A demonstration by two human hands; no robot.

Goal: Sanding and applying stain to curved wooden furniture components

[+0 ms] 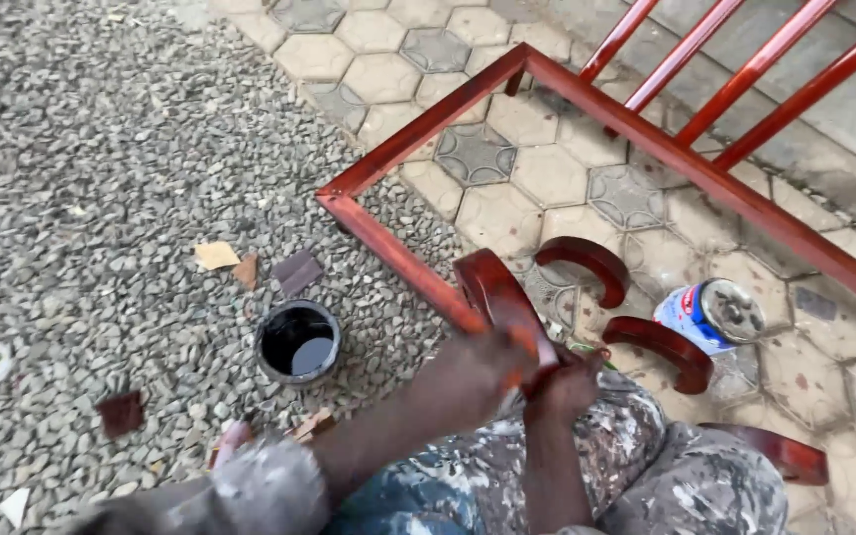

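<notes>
My left hand (478, 372) and my right hand (569, 388) both grip the near end of a curved, glossy red-brown wooden piece (495, 289), held above my paint-spattered trousers (646, 466). The piece arcs up and away from my hands, in front of a red-brown rectangular wooden frame (418, 267) that stands on the ground. Both hands are blurred. I cannot see whether a rag or brush is in either hand.
An open dark tin (298, 342) of liquid sits on the gravel at left. Two more curved pieces (591, 266) (668, 349) and a blue-and-white can (710, 315) lie on hexagonal paving at right. Another curved piece (780, 453) lies by my knee. Sandpaper scraps (296, 269) litter the gravel.
</notes>
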